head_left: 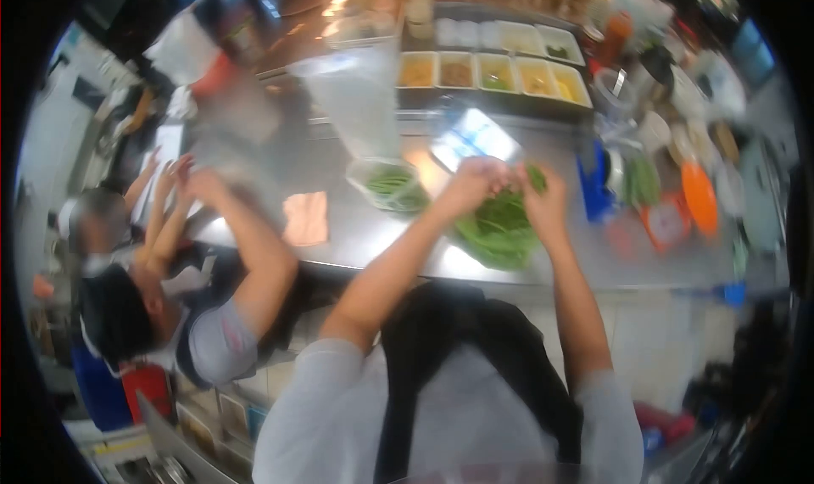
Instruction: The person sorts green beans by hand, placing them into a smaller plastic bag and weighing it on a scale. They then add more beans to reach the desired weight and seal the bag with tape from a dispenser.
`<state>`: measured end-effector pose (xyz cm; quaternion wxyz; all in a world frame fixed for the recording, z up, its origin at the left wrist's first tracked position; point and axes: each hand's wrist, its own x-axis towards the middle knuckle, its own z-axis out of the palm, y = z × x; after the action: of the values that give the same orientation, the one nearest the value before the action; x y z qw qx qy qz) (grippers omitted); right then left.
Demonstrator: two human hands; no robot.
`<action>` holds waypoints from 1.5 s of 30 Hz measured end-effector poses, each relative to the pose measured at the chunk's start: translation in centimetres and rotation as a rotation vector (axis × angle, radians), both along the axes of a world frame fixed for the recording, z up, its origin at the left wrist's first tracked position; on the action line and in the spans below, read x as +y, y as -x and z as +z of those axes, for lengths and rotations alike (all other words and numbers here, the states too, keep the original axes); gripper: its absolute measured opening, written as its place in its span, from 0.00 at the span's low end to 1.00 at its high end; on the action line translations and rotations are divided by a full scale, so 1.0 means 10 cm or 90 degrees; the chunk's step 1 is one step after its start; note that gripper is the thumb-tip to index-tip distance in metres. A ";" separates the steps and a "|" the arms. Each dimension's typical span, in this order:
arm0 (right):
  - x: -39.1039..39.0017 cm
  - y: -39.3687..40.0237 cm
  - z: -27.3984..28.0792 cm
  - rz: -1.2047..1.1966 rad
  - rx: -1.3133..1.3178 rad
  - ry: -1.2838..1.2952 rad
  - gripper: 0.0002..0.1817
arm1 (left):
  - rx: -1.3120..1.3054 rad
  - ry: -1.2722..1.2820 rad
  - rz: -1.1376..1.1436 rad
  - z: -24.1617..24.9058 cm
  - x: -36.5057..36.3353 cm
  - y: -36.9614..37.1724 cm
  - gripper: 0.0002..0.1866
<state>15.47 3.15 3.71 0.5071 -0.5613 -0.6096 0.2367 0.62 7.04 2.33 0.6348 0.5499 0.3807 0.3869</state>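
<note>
Over a pile of green leafy vegetables (498, 234) on the steel counter, I hold both hands up close together. My right hand (549, 202) is closed on a small green leaf piece (536, 178) at its fingertips. The fingers of my left hand (473, 185) are bent together in a pinch; blur hides what they hold, if anything. Just beyond the hands lies a bright screen-like slab (476, 138), perhaps a phone or tablet. Left of my left wrist stands an opened clear plastic bag (386, 197) with thin green stalks inside.
A folded pinkish cloth (305, 219) lies on the counter (356, 251). White trays of ingredients (456, 70) line the back. To the right are an orange-red scale (666, 221), an orange oval thing (699, 197) and containers. Co-workers (216, 340) work at the left.
</note>
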 end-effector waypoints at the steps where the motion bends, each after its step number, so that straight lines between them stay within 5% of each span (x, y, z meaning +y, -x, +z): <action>1: -0.01 0.00 0.03 0.021 0.034 0.048 0.08 | -0.065 0.001 -0.002 -0.01 0.00 -0.01 0.08; 4: 0.04 -0.09 -0.06 -0.006 0.193 0.104 0.11 | 0.110 -0.069 -0.033 -0.05 0.05 0.00 0.07; 8: 0.01 -0.34 -0.04 -0.136 0.366 0.095 0.11 | 0.458 -0.407 0.047 -0.50 -0.04 0.01 0.09; 10: 0.03 -0.49 -0.19 -0.061 0.459 0.134 0.14 | 0.563 -0.365 0.021 -0.38 -0.18 -0.07 0.08; 13: -0.01 -0.43 -0.21 -0.015 0.271 0.235 0.13 | 0.746 -0.383 0.025 -0.43 -0.27 -0.14 0.05; 15: -0.02 -0.30 -0.29 0.031 0.031 0.219 0.09 | 0.723 -0.440 0.061 -0.36 -0.31 -0.14 0.03; 17: -0.03 -0.24 -0.33 0.133 -0.208 0.029 0.09 | 0.665 -0.454 0.097 -0.35 -0.28 -0.14 0.03; 19: -0.03 -0.20 -0.38 0.139 -0.257 -0.025 0.10 | 0.573 -0.414 0.115 -0.22 -0.27 -0.12 0.04; 23: -0.10 -0.09 -0.23 0.136 -0.149 0.050 0.08 | 0.318 -0.302 0.091 -0.07 -0.12 0.08 0.04; 25: -0.11 -0.09 -0.20 0.101 -0.087 0.007 0.07 | 0.071 -0.034 -0.040 -0.02 -0.06 0.19 0.04; 31: -0.10 -0.11 -0.19 0.083 -0.067 0.038 0.07 | -0.217 0.093 -0.138 -0.40 0.04 0.07 0.04; 35: -0.14 -0.19 -0.24 0.083 0.063 0.051 0.06 | -0.079 0.064 -0.082 -0.21 -0.06 0.05 0.07; 37: -0.13 -0.23 -0.27 -0.005 0.217 0.145 0.06 | 0.072 -0.155 0.022 -0.21 -0.15 -0.05 0.08; 41: -0.16 -0.32 -0.25 -0.027 0.229 0.090 0.08 | 0.186 -0.225 -0.056 -0.29 -0.22 -0.02 0.07; 43: -0.17 -0.32 -0.19 -0.072 0.252 0.129 0.11 | 0.368 -0.321 0.003 -0.31 -0.24 0.01 0.07; 44: -0.17 -0.30 -0.15 -0.075 0.253 0.128 0.11 | 0.367 -0.322 0.001 -0.32 -0.24 0.02 0.07; 45: -0.20 -0.30 -0.10 -0.084 0.002 -0.044 0.16 | 0.481 -0.416 0.015 -0.34 -0.25 0.04 0.08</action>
<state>18.47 1.16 2.74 0.5415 -0.5822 -0.5784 0.1823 0.20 4.58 -1.11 0.2432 0.8174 0.4490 0.2668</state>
